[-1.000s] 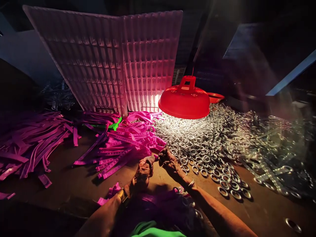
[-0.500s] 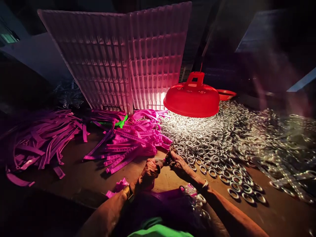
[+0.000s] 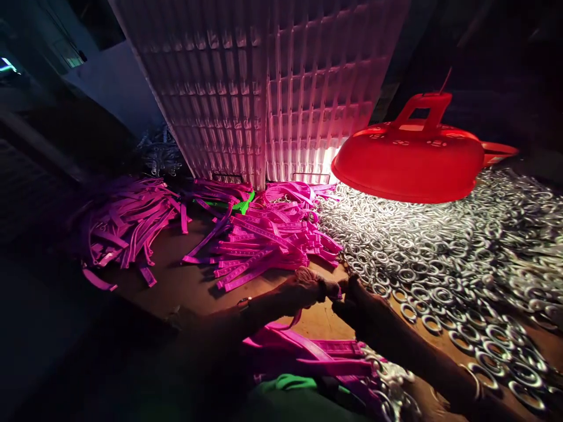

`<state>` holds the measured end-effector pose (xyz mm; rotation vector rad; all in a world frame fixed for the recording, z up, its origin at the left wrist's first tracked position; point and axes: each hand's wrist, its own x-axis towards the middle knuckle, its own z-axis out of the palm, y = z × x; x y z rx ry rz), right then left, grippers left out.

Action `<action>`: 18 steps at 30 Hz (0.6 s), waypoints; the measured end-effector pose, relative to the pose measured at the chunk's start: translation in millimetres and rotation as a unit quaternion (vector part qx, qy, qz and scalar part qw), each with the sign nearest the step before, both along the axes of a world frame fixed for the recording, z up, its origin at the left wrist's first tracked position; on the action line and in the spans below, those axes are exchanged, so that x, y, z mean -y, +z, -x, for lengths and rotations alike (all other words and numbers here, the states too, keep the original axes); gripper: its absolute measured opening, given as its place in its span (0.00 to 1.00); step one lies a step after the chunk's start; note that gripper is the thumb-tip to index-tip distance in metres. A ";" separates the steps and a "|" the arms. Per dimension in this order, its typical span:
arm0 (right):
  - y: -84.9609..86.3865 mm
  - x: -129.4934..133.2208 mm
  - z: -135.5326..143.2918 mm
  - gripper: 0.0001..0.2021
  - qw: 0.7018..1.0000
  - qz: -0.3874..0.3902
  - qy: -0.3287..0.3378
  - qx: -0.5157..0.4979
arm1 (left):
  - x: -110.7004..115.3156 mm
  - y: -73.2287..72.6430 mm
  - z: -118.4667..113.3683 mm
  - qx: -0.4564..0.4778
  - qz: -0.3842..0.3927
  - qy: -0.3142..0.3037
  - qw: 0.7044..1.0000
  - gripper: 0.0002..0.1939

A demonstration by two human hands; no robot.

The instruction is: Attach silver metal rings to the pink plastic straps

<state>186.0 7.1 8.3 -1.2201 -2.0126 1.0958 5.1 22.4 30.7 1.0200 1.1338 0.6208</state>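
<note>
Pinching one pink strap (image 3: pixel 294 319) between both hands, left hand (image 3: pixel 308 287) and right hand (image 3: pixel 358 302) fingers closed on it at bench middle; finished straps (image 3: pixel 316 354) few, loose strap pile (image 3: pixel 264 246) and ring heap (image 3: pixel 440 258) large.

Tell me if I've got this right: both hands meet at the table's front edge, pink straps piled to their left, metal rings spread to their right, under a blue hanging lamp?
Not quite: the hanging lamp is red, not blue, as the head view shows. The left hand and right hand do meet, with pink straps left and metal rings right.
</note>
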 end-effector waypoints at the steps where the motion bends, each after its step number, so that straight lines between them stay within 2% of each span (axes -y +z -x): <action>1: 3.3 10.6 -1.9 0.16 1.000 -0.009 0.009 0.018 | 3.4 6.7 1.3 -0.013 0.006 -0.012 1.000 0.15; 4: 7.1 43.8 -7.4 0.11 0.996 -0.056 0.034 0.068 | 22.2 19.9 4.3 0.005 0.008 -0.084 0.996 0.13; 6: 5.0 63.5 -10.2 0.09 0.993 -0.088 0.016 0.082 | 38.3 24.1 5.6 0.030 -0.002 -0.146 0.989 0.15; 8: 0.5 79.2 -12.4 0.11 0.994 -0.084 -0.016 0.070 | 53.6 25.8 5.7 0.048 0.008 -0.179 0.983 0.18; 12: -6.4 98.2 -14.2 0.17 0.999 -0.011 -0.033 0.016 | 76.1 23.6 0.9 0.088 0.057 -0.153 0.983 0.19; 16: -4.9 103.7 -10.3 0.19 0.998 0.056 -0.008 -0.012 | 86.7 14.6 -5.4 0.159 0.076 -0.093 0.980 0.19; 18: -2.6 103.1 -7.9 0.20 0.995 0.092 0.015 -0.032 | 88.0 9.1 -7.3 0.197 0.104 -0.083 0.971 0.19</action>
